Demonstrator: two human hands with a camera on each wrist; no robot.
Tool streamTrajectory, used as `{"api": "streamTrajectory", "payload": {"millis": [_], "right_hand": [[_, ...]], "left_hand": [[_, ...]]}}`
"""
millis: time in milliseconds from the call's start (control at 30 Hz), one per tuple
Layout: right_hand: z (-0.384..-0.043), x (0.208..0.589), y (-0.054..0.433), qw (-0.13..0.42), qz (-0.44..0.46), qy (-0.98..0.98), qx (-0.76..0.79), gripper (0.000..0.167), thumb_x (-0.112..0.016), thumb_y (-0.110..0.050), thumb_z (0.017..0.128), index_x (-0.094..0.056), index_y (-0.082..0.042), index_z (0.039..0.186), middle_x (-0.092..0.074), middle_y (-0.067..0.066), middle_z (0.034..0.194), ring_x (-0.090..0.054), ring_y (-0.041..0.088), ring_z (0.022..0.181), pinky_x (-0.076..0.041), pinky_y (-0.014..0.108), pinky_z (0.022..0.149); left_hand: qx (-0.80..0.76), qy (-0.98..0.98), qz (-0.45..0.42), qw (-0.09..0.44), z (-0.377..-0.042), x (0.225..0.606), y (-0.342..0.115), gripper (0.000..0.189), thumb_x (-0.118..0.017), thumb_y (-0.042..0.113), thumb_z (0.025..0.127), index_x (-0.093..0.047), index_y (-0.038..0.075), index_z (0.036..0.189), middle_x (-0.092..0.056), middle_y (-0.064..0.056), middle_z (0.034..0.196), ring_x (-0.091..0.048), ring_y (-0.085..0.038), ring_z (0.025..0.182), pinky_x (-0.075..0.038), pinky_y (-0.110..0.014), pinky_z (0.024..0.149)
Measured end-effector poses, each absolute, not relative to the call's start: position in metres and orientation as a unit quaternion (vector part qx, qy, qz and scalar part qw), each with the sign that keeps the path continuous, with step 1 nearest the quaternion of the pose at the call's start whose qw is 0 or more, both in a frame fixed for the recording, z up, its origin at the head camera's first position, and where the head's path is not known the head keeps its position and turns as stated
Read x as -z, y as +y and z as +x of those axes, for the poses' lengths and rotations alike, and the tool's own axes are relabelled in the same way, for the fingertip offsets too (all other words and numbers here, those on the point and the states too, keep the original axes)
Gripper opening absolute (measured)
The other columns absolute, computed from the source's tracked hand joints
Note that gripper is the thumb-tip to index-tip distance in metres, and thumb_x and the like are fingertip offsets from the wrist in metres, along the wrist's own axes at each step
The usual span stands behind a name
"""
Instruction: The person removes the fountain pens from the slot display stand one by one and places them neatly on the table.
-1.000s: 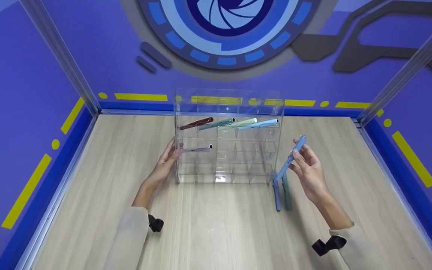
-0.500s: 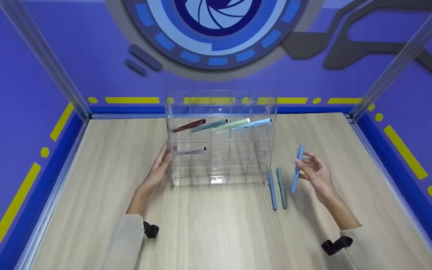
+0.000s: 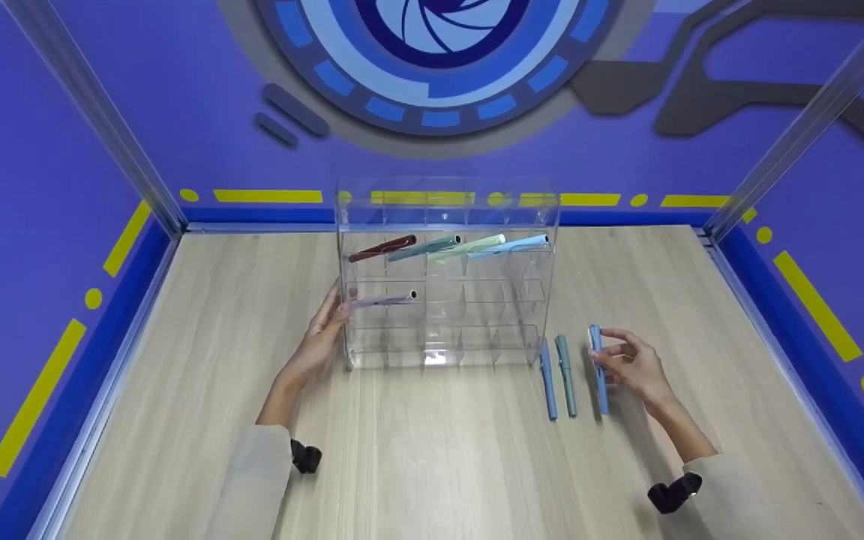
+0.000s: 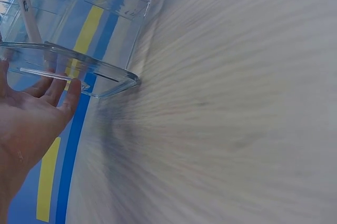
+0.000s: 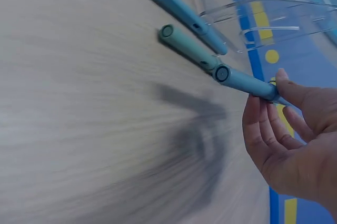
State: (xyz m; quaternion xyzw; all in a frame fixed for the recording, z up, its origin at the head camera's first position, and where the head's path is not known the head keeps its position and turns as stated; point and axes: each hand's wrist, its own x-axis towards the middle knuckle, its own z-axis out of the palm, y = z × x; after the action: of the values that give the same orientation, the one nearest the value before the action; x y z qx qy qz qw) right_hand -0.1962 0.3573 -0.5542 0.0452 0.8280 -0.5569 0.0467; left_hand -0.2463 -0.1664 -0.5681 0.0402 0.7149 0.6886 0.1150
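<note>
A clear rack with rows of compartments (image 3: 443, 315) stands upright on the table. My left hand (image 3: 313, 349) holds its left side; fingertips show through the clear wall in the left wrist view. My right hand (image 3: 634, 371) pinches a light blue pen (image 3: 598, 371) between thumb and fingers, just over or on the table; contact is unclear. Left of it lie a green pen (image 3: 566, 375) and a blue pen (image 3: 548, 381). In the rack's upper row sit a dark red pen (image 3: 383, 248), a teal pen (image 3: 424, 248), a pale green pen (image 3: 468, 247) and a light blue pen (image 3: 511, 246).
A pale lilac pen (image 3: 385, 300) sits lower in the rack at left. The wooden tabletop (image 3: 432, 457) is bounded by blue printed panels (image 3: 19, 187) and metal posts (image 3: 94, 112). Black wrist cameras (image 3: 306, 456) sit at both cuffs.
My right hand has carried the light blue pen from beside the rack, right and down towards the table, turning it nearly parallel to the two lying pens. My left hand stays at the rack.
</note>
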Motion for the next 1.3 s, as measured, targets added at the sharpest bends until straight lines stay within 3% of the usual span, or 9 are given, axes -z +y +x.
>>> {"api": "streamTrajectory", "payload": {"millis": [133,433,733,1067,1300], "right_hand": [[-0.197,0.560,0.359,0.064,0.049,0.845,0.528,0.057,-0.074,-0.013,0.095,-0.049,0.002,0.144,-0.067,0.016,0.106,-0.065,0.008,0.080,-0.060,0.025,0.067],[-0.199,0.566,0.351,0.098,0.064,0.849,0.515,0.060,-0.073,-0.007,0.094,-0.046,0.007,0.146,-0.065,0.007,0.100,-0.070,0.010,0.083,-0.063,0.025,0.069],[-0.198,0.570,0.341,0.074,0.056,0.865,0.494,0.051,-0.072,-0.008,0.095,-0.054,0.010,0.139,-0.071,0.025,0.109,-0.074,0.015,0.086,-0.064,0.025,0.070],[-0.198,0.571,0.338,0.061,0.061,0.887,0.453,0.046,-0.073,-0.010,0.095,-0.058,0.009,0.134,-0.072,0.023,0.103,-0.071,0.012,0.076,-0.062,0.022,0.061],[-0.200,0.571,0.338,0.053,0.059,0.885,0.458,0.047,-0.065,-0.019,0.102,-0.053,0.006,0.139,-0.068,0.025,0.114,-0.071,0.012,0.084,-0.062,0.022,0.064]], "left_hand": [[-0.695,0.709,0.047,0.112,-0.247,0.569,-0.165,0.066,-0.038,0.046,0.111,-0.005,0.030,0.166,-0.010,-0.003,0.174,-0.004,-0.027,0.162,-0.007,-0.047,0.133],[-0.699,0.704,0.039,0.117,-0.245,0.569,-0.163,0.065,-0.036,0.046,0.111,-0.004,0.031,0.166,0.000,-0.005,0.175,0.000,-0.031,0.162,-0.001,-0.053,0.132],[-0.706,0.696,0.038,0.122,-0.243,0.570,-0.164,0.065,-0.036,0.045,0.111,-0.003,0.031,0.166,0.000,-0.006,0.175,-0.001,-0.032,0.162,0.000,-0.052,0.132],[-0.694,0.707,0.048,0.125,-0.242,0.571,-0.162,0.065,-0.033,0.046,0.111,-0.002,0.030,0.166,-0.008,-0.002,0.174,-0.002,-0.027,0.162,0.000,-0.050,0.132],[-0.699,0.703,0.059,0.114,-0.245,0.569,-0.164,0.065,-0.034,0.046,0.111,-0.003,0.031,0.166,-0.012,-0.002,0.174,-0.004,-0.026,0.162,-0.002,-0.048,0.133]]}}
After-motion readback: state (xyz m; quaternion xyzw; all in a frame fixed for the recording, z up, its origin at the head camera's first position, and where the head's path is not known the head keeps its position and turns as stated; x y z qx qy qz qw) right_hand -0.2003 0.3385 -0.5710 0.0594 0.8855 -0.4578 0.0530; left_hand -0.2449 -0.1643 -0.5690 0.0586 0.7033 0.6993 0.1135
